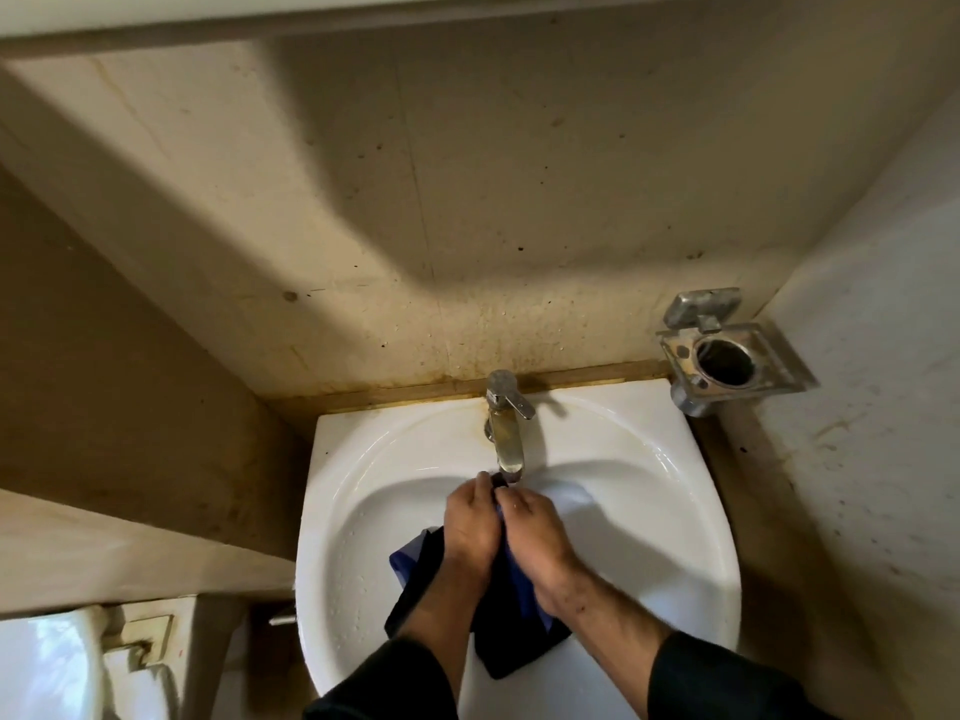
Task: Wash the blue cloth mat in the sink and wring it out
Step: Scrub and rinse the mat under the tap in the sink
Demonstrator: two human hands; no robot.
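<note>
- The left hand (470, 517) is gripping the wet dark blue cloth mat (511, 626), with its fingers curled around the upper end of the cloth, just below the spout of the tap.
- The right hand (532, 530) is also holding the same cloth, its fingers closed on the bunched upper part, and it is touching the left hand.
- The blue cloth mat is hanging down between both wrists, inside the bowl of the white ceramic round-fronted sink (675, 511); its lower end is lying near the front rim of the bowl.
- A lighter blue fold of the cloth is showing at the left of the left wrist.
- The dull, stained metal tap (504, 428) with one lever handle is standing at the back of the sink; whether water is running I cannot tell.
- Both forearms are wearing dark sleeves (727, 683), pushed up from the wrists.
- A square metal holder (727, 356) with a round hole is sitting on the wall at the right of the sink.
- A white toilet tank (47, 662) is showing in the lower left corner.
</note>
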